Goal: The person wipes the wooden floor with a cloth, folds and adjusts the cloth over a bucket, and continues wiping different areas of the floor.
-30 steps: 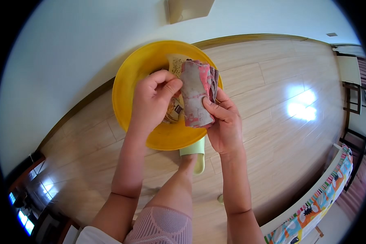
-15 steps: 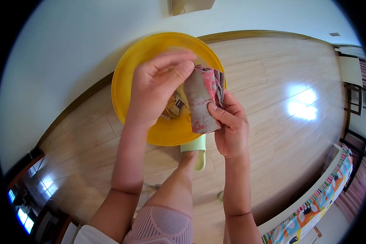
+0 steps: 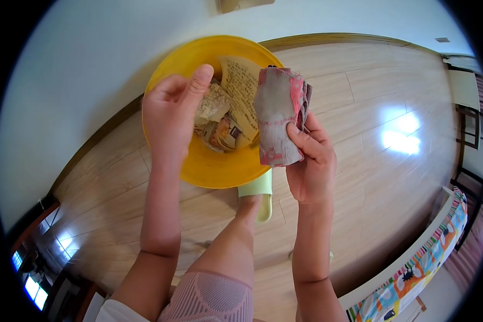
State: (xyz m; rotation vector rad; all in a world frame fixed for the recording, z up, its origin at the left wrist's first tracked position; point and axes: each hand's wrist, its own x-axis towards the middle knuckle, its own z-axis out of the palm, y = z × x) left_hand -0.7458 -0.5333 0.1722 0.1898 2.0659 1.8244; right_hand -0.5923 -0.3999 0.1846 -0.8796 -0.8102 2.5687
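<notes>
My right hand (image 3: pixel 312 161) grips a worn, folded wallet (image 3: pixel 278 115), its thumb across the front and its fingers behind. The wallet is grey with peeling pink-red patches, and layered edges show on its right side. It is held upright over the right rim of a yellow bin (image 3: pixel 214 180). My left hand (image 3: pixel 172 110) is over the left part of the bin, apart from the wallet, thumb raised away from loosely curled fingers and nothing visible in it. Inside the bin lie a printed sheet of paper (image 3: pixel 240 88) and crumpled scraps (image 3: pixel 214 107), partly hidden by my left hand.
The bin stands on a pale wood-look floor (image 3: pixel 354 177) beside a white wall (image 3: pixel 91 59). My foot in a light green slipper (image 3: pixel 256 188) is close to the bin's near side. A bed edge with patterned bedding (image 3: pixel 426 265) lies at lower right.
My left hand has moved left, away from the wallet's top. My right hand has shifted slightly right and the wallet slightly up and right. More paper in the bin is now visible.
</notes>
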